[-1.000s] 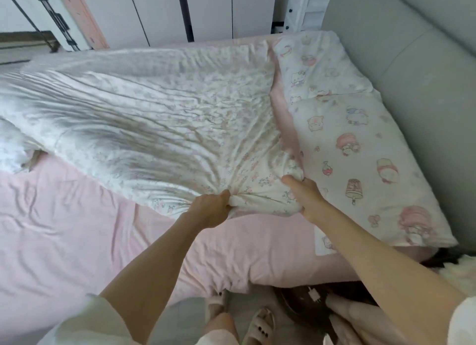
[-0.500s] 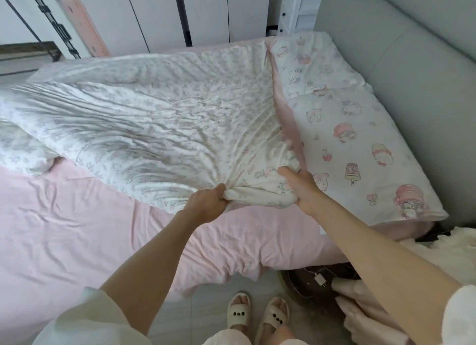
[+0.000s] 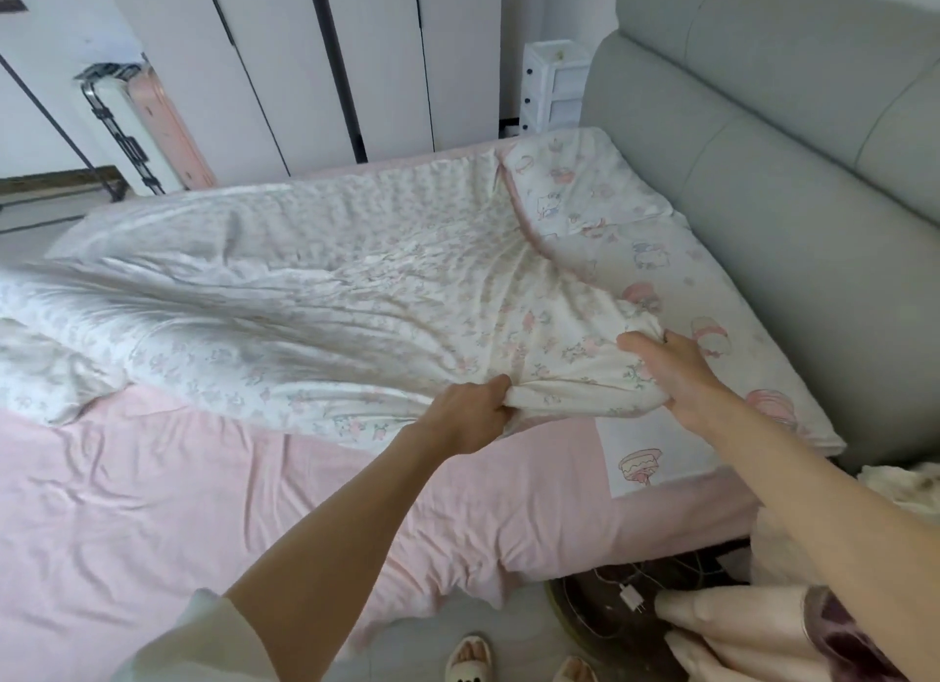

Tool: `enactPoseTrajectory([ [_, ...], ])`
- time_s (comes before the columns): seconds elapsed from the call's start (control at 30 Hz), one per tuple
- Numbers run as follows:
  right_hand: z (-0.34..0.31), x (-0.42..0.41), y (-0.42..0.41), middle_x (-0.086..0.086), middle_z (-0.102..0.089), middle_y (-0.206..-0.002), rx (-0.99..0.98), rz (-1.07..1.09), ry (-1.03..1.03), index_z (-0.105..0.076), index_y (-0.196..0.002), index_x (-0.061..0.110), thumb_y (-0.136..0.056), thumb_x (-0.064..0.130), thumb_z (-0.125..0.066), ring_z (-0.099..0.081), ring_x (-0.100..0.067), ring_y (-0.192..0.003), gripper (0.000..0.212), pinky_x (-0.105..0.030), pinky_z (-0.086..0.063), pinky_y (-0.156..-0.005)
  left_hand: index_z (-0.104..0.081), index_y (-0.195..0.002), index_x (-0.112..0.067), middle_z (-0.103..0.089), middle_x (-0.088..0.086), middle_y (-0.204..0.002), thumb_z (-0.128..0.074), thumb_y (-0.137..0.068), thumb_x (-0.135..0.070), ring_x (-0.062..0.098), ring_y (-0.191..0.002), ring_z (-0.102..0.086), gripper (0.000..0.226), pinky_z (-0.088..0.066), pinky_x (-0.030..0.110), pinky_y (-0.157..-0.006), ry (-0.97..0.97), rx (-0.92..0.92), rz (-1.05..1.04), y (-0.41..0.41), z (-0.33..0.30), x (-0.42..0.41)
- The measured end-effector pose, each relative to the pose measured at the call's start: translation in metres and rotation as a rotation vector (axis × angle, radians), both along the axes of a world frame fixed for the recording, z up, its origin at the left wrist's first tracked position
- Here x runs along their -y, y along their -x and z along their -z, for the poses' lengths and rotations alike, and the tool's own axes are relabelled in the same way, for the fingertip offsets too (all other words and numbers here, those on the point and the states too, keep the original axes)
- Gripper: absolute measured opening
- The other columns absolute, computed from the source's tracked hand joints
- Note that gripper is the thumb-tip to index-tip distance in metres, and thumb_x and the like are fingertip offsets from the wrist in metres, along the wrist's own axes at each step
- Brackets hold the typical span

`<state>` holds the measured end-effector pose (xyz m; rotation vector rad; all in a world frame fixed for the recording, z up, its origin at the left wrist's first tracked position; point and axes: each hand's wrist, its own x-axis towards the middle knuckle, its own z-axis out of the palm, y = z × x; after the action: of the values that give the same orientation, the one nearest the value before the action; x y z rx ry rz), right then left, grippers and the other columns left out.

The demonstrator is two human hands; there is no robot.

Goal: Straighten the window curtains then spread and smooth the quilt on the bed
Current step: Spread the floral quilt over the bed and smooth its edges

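A white quilt (image 3: 305,295) with a small pink floral print lies rumpled across the far half of the bed, over the pink sheet (image 3: 152,503). Its near corner is bunched and lifted. My left hand (image 3: 470,414) grips the bunched near edge of that corner. My right hand (image 3: 666,371) holds the same corner from the right side, thumb on top, close to the pillows. The quilt's left end is blurred and raised off the sheet.
Two cartoon-print pillows (image 3: 712,335) lie against the grey padded headboard (image 3: 763,172). White wardrobe doors (image 3: 356,60) and a small white drawer unit (image 3: 554,86) stand behind the bed. A charger (image 3: 633,595) and pink cloth (image 3: 737,625) lie on the floor by my slippered feet (image 3: 470,658).
Both hands have kept their hold on the quilt corner and carried it toward the headboard, partly over the pillows. The quilt's left part has lifted and billows.
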<state>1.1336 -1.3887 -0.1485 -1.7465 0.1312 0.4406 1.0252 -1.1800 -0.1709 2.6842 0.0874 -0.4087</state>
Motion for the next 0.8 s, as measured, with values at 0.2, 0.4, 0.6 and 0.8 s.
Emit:
enactPoseTrajectory([
  [0.2,0.032,0.070,-0.009,-0.003,-0.064,-0.078,-0.040,0.130,0.043,-0.063,-0.093,0.014,-0.077,0.016,-0.065,-0.061,-0.017,-0.067,0.016,-0.027,-0.047,-0.059,-0.044,-0.111,-0.011,-0.060,0.016,-0.098,-0.034,-0.096,-0.025,0.028,-0.077,-0.048,0.023,-0.036,0.034,-0.068,0.108,-0.132,0.100,-0.025,0.028,0.061],
  [0.4,0.085,0.058,0.005,-0.005,-0.065,-0.085,-0.193,0.068,0.040,-0.063,-0.086,0.017,-0.080,0.018,-0.063,-0.064,-0.021,-0.076,0.006,-0.035,-0.053,-0.071,-0.037,-0.123,-0.018,-0.064,0.015,-0.102,-0.034,-0.096,-0.025,0.025,-0.077,-0.052,0.028,-0.037,0.031,-0.067,0.068,-0.229,-0.007,-0.011,0.081,0.053],
  [0.6,0.088,0.069,-0.009,-0.001,-0.063,-0.087,-0.116,-0.008,0.129,-0.061,-0.087,0.017,-0.083,0.023,-0.061,-0.062,-0.016,-0.077,0.007,-0.032,-0.051,-0.072,-0.018,-0.146,-0.036,-0.055,0.009,-0.132,-0.033,-0.098,-0.027,0.031,-0.115,-0.053,0.051,-0.042,0.036,-0.092,0.069,-0.223,0.010,-0.020,0.087,0.062],
  [0.8,0.105,0.123,-0.021,0.004,-0.061,-0.096,-0.024,-0.034,0.267,-0.057,-0.097,0.021,-0.085,0.030,-0.061,-0.057,-0.014,-0.087,0.016,-0.029,-0.045,-0.077,-0.026,-0.144,-0.034,-0.050,0.003,-0.139,-0.033,-0.098,-0.026,0.028,-0.123,-0.048,0.048,-0.038,0.040,-0.098,0.071,-0.176,0.139,-0.040,0.098,0.107],
])
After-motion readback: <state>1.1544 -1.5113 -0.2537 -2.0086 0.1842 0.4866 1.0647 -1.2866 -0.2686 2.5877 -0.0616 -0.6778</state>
